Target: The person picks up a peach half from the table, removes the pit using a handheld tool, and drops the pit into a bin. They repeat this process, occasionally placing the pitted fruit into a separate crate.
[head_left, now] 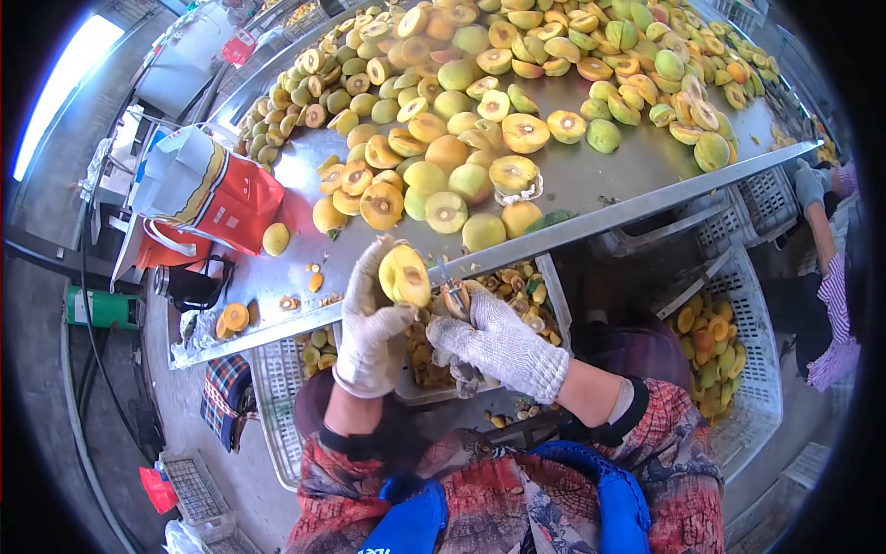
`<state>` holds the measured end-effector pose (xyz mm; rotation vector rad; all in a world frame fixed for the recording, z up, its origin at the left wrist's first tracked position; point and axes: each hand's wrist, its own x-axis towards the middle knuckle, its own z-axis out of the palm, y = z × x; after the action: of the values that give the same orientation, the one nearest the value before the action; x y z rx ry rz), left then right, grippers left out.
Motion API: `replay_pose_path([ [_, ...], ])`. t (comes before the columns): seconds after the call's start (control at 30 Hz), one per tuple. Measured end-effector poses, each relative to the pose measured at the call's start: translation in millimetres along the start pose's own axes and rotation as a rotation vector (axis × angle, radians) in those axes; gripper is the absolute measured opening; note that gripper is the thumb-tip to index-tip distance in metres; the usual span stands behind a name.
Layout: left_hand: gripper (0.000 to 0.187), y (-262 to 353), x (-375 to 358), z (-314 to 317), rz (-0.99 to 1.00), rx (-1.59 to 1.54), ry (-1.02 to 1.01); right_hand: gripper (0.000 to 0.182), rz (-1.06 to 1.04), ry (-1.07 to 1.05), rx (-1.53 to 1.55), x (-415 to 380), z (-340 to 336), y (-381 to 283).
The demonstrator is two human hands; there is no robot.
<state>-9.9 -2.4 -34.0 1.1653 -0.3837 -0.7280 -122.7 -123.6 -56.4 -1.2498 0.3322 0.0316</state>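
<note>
My left hand (367, 328), in a whitish knitted glove, is closed around a yellow peach half (404, 276), its cut face turned toward the camera. My right hand (498, 343), also gloved, grips a small metal hand tool (453, 294) with a thin pointed end, just right of the fruit. The tool's exact kind is hard to make out, and tool and fruit look slightly apart. Both hands are just off the near edge of a metal table (572, 175). Below them a crate (552, 305) of pits and scraps is partly hidden by the gloves.
Many halved peaches (452, 74) are heaped across the table. A red and white bag (217, 189) stands at its left end beside a dark mug (196, 283). White crates (761, 342) of fruit flank my knees. At far right a co-worker's gloved hand (812, 185) shows.
</note>
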Motion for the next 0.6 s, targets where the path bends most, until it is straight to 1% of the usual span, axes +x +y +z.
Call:
replay_pose_path([
  [0.03, 0.082, -2.8, -6.0, 6.3, -0.029, -0.070, 0.005, 0.031, -0.051, 0.042, -0.027, 1.8, 1.7, 5.5],
  [0.07, 0.082, -8.8, -10.0, 9.6, -0.016, -0.114, -0.003, 0.034, -0.102, 0.085, -0.054, 5.3, 3.2, 15.2],
  [0.1, 0.074, -15.9, -11.6, 9.4, -0.007, -0.177, -0.066, 0.036, -0.154, 0.128, -0.081, 6.6, 4.1, 19.0],
  [0.17, 0.055, -22.2, -13.7, 13.6, -0.020, -0.309, -0.026, 0.036, -0.313, 0.208, -0.352, 3.4, 1.1, 19.4],
  [0.2, 0.050, -23.4, -13.6, 13.4, -0.035, -0.291, 0.055, 0.036, -0.393, 0.246, -0.486, 2.5, 0.3, 18.3],
  [0.27, 0.042, -24.1, -12.2, 11.9, -0.061, -0.254, 0.220, 0.035, -0.302, 0.253, -0.563, 3.7, 0.7, 16.1],
  [0.4, 0.031, -26.0, -12.5, 4.7, -0.057, -0.313, 0.307, 0.034, -0.188, 0.232, -0.687, -0.4, 1.9, 4.4],
  [0.5, 0.032, -29.9, -9.9, -13.7, -0.023, -0.402, 0.256, 0.030, -0.355, 0.216, -0.687, -3.5, 4.4, 8.0],
  [0.53, 0.036, -29.6, -11.5, -11.9, 0.000, -0.401, 0.236, 0.029, -0.362, 0.191, -0.723, -4.4, 6.2, 9.6],
  [0.6, 0.035, -29.4, -12.7, -7.4, -0.031, -0.426, 0.295, 0.026, -0.381, 0.147, -0.796, -6.9, 10.7, 13.8],
])
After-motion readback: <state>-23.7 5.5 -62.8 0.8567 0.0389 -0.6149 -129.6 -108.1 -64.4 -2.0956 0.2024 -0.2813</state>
